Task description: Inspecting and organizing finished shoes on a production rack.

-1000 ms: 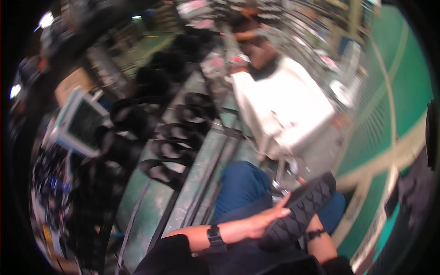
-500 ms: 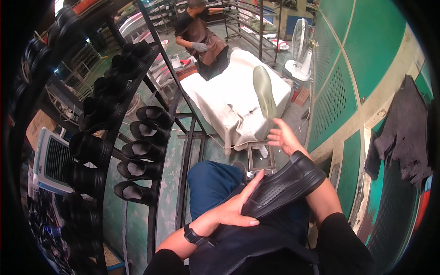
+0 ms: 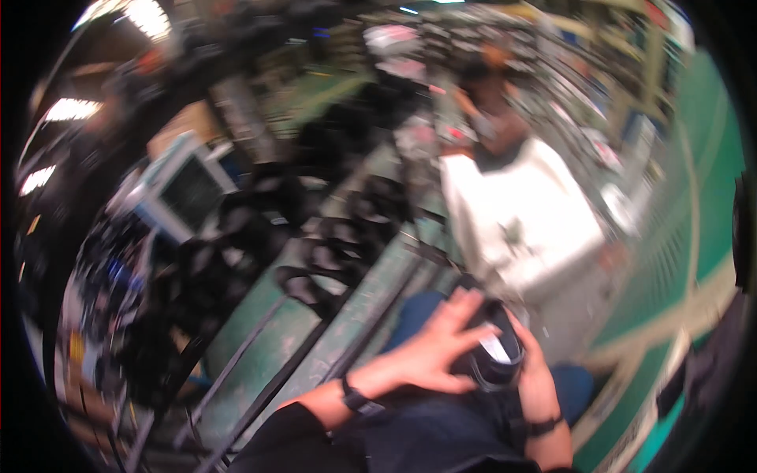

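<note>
A black shoe [image 3: 495, 353] rests over my lap, its opening with a pale insole label facing up. My left hand [image 3: 430, 347] lies on its left side with the fingers spread over the upper. My right hand [image 3: 530, 369] cups the shoe from the right and underneath. A dark watch sits on my left wrist [image 3: 356, 399] and a dark band on my right wrist. The whole view is blurred by motion.
A green metal rack [image 3: 331, 331] with several black shoes on pegs runs along my left. A white padded table [image 3: 520, 213] stands ahead, with another person [image 3: 489, 110] behind it. A small monitor [image 3: 185, 189] sits at the left. Green floor with a pale stripe lies at the right.
The view swung left and blurred. The shoe, earlier held sole-up and slanted across my lap, now shows its opening. My left hand moved on top of it; my right dropped beside it.
</note>
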`<state>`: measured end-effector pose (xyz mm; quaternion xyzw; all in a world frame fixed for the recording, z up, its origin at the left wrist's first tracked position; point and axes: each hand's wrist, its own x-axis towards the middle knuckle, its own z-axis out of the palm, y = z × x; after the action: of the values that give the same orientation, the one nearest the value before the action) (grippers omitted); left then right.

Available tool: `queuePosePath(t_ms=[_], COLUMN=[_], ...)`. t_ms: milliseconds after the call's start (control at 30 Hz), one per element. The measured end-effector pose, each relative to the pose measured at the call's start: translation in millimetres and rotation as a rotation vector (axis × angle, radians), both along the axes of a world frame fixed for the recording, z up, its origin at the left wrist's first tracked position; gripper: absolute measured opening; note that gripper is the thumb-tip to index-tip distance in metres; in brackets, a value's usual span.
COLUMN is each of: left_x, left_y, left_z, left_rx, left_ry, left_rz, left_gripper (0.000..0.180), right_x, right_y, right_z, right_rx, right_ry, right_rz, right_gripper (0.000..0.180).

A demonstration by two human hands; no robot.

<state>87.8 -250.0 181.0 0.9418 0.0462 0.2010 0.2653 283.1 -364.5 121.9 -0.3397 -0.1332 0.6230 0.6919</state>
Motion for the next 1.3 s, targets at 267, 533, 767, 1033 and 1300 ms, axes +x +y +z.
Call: queuePosePath(t_ms=[267,533,767,1033,1300], left_x=[5.3,-169.9,-326.8,-352.6,-300.9], left_y=[-34.4,-63.5,-150.5,-181.1,-162.7], left_z=[6.8,153.7,248.1,194.0,113.0], left_rx=[-0.897,-0.129,0.969,1.185,0.879], left_ry=[-0.555,-0.936,-1.300,-1.459,-1.049], left_rz=[0.131,0.085,0.864,1.064,1.174], left_gripper=[0.054,0.050,0.048,0.048,0.047], right_x=[-30.1,54.4,104.0,72.1,48.6], right_y=[-10.7,-28.2,-24.9,-18.3,-13.5], right_z=[55.8,51.4,18.2,20.5,-1.7], right_rx=[0.338,0.156,0.203,0.190,0.005], right_ry=[-0.503,-0.498,-0.340,-0.407,-0.507], right_rz=[-0.070,-0.119,-0.194,-0.162,-0.126], right_gripper=[0.082,0.053,0.058,0.047,0.048])
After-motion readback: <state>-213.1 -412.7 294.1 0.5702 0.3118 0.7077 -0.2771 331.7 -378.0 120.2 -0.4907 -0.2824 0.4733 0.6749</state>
